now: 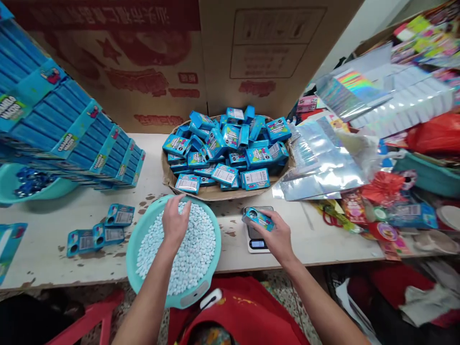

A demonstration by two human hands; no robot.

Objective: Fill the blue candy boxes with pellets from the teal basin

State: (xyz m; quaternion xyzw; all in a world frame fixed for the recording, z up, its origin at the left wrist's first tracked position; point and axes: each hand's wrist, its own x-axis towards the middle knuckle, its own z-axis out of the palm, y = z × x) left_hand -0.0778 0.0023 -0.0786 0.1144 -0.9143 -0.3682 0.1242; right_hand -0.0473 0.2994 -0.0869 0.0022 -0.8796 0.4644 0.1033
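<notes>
Right hand (277, 235) grasps a small blue box (259, 220), its round hole facing up, over the digital scale (257, 244) on the white tabletop (233, 256). The left hand (175, 221) reaches down to the pale blue pieces (194, 247) in the turquoise basin (132, 249), and whether it has any pinched cannot be told. Beyond, a cardboard tray (223, 194) holds a heap of similar boxes (230, 136).

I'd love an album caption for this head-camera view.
Left hand over a basin of pale pieces, right hand holding a blue box over a digital scale.
</notes>
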